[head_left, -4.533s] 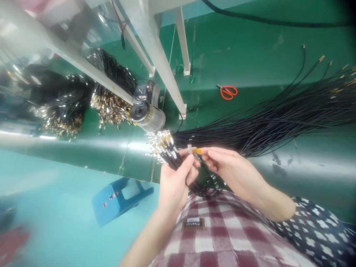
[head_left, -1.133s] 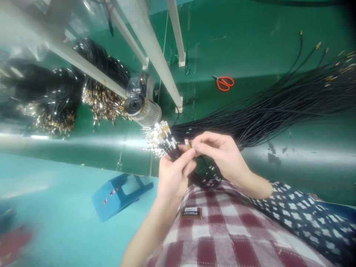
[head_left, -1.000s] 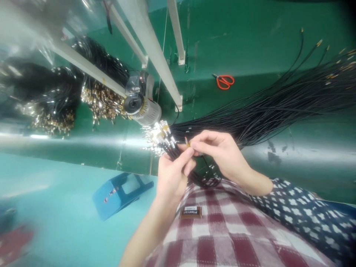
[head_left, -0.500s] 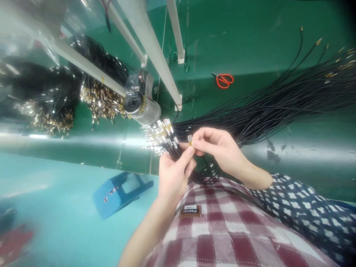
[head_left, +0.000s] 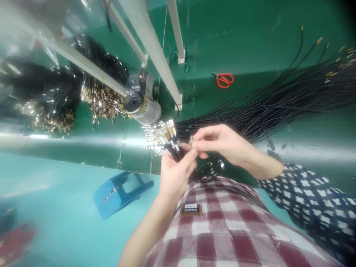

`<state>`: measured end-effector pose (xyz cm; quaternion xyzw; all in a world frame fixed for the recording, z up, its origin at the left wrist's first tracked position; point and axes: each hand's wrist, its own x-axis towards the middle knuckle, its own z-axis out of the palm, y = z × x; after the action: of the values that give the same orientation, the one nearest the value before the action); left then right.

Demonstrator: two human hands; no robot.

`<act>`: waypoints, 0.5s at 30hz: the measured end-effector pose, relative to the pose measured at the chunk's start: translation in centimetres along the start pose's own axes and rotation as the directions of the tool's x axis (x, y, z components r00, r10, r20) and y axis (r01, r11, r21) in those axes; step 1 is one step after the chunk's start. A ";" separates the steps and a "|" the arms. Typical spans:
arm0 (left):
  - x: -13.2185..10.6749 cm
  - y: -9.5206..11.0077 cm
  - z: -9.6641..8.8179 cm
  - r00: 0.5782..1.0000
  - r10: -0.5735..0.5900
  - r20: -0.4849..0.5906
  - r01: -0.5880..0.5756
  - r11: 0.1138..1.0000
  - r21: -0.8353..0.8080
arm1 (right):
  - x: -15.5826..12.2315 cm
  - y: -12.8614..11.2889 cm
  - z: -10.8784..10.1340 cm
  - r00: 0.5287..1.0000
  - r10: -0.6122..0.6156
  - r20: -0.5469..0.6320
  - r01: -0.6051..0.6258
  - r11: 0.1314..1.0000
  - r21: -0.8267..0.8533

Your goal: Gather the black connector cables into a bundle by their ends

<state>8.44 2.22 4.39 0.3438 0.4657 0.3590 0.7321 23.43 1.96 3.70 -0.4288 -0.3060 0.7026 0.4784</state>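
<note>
Left hand is wrapped round a cable bunch near the worktop's front edge, right hand pinches a tiny connector, mostly hidden; open room around the red snips, far-left bundles blurry

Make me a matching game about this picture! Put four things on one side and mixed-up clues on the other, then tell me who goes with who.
Things
1. scissors
2. sleeve
3. apron
4. silver-tipped cable bundle

Clues
A. dark with white shapes
B. held in the left hand
C. red handles, lying on the green surface
D. dark red and white checks

Right pairs: 1-C, 2-A, 3-D, 4-B
</note>
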 end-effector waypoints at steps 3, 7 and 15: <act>0.3 -0.1 -0.2 0.999 -0.030 0.031 0.031 0.999 -0.029 | 0.6 -0.3 -0.4 0.994 -0.029 0.102 0.030 1.000 -0.006; 0.7 -0.3 -0.7 0.994 -0.090 0.066 0.094 0.994 -0.060 | 1.1 -0.5 -0.6 0.991 0.007 0.135 0.000 0.999 -0.053; 0.9 -0.2 -1.0 0.992 -0.112 0.051 0.116 0.990 -0.079 | 1.6 0.6 -0.6 0.996 -0.053 -0.069 0.045 0.993 -0.106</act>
<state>7.87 3.08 3.49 0.2943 0.4525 0.3273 0.7756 23.46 3.31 2.42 -0.4705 -0.3353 0.6579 0.4831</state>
